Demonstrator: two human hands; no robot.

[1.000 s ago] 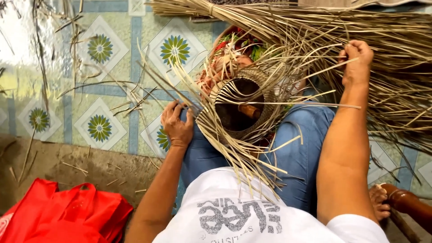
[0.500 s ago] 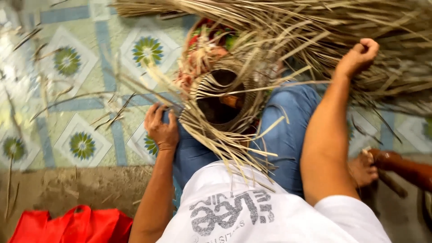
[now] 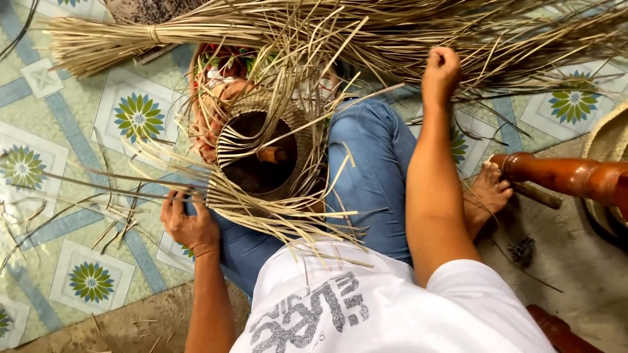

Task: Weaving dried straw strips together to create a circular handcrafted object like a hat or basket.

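Note:
A half-woven round straw basket [image 3: 261, 153] rests on my lap, on my blue jeans [image 3: 369, 170], with many loose strands fanning out from its rim. My left hand [image 3: 188, 222] lies at the basket's lower left, fingers curled over the ends of several loose strands. My right hand [image 3: 441, 68] is stretched forward, closed in a fist among the long strands of a big straw bundle [image 3: 366, 33] that lies across the floor ahead of me.
A tiled mat [image 3: 78, 163] with green flower patterns covers the floor at left, scattered with stray strands. A brown wooden chair leg [image 3: 562, 176] lies at right, next to my bare foot [image 3: 487, 193]. Some colourful cloth [image 3: 212, 65] sits behind the basket.
The view has swung left and tilted, so the red bag at lower left is out of sight. My right hand stays in the straw bundle, my left on the loose strands.

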